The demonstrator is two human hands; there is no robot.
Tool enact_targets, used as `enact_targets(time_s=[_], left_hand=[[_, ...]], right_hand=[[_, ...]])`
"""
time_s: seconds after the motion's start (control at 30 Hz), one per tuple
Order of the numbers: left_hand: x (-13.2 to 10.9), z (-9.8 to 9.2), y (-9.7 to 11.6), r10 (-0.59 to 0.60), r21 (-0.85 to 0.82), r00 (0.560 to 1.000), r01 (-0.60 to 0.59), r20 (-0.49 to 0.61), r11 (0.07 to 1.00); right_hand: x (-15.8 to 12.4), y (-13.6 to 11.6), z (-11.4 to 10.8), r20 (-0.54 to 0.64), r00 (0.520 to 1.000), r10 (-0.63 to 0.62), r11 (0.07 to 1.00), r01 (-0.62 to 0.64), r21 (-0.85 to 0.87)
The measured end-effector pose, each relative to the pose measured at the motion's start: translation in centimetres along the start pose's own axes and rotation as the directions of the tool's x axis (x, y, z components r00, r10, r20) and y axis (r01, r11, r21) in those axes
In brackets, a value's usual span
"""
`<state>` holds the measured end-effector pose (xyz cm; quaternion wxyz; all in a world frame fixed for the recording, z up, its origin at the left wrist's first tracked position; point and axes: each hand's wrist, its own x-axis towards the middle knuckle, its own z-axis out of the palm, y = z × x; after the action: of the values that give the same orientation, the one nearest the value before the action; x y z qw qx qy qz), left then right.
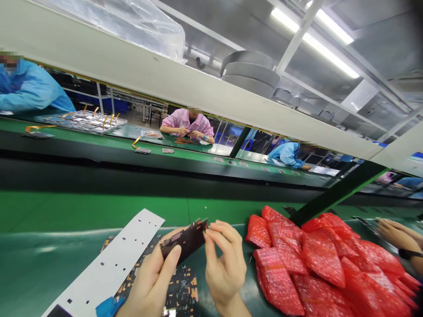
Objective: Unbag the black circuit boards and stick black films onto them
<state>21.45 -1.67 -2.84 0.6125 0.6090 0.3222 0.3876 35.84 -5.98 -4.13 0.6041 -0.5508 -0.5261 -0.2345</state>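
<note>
My left hand point(153, 275) grips a dark, flat circuit board point(187, 241) by its left part, the thumb lying across its face. The board is tilted above the green bench. At the board's upper right corner, my right hand point(226, 259) has thumb and index finger pinched together; anything tiny between them is too small to name. Below my hands lies a panel of dark boards point(181, 286) with orange marks, partly hidden by my left hand. A white strip point(109, 264) with small black rectangles rests to the left, overlapping that panel.
Red bubble-wrap packages point(317, 264) are heaped at the right, beside a green post point(340, 191). Another person's hands point(399, 233) are at the far right edge. Beyond a raised green belt point(194, 157) carrying small boards, people in blue and pink sit working. A shelf point(205, 83) crosses above.
</note>
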Motion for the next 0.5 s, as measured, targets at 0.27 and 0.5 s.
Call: enact_targets(time_s=[0.27, 0.5], left_hand=[[0.6, -0.2, -1.2, 0.103, 0.001, 0.993, -0.103, -0.065, 0.995], [1.3, -0.3, -1.2, 0.012, -0.301, 0.999, -0.024, -0.041, 0.953]], right_hand=[[-0.9, -0.8, -0.1, 0.107, 0.983, -0.148, 0.989, 0.147, 0.020], [-1.5, -0.9, 0.4, 0.200, 0.980, 0.016, 0.956, -0.074, 0.285]])
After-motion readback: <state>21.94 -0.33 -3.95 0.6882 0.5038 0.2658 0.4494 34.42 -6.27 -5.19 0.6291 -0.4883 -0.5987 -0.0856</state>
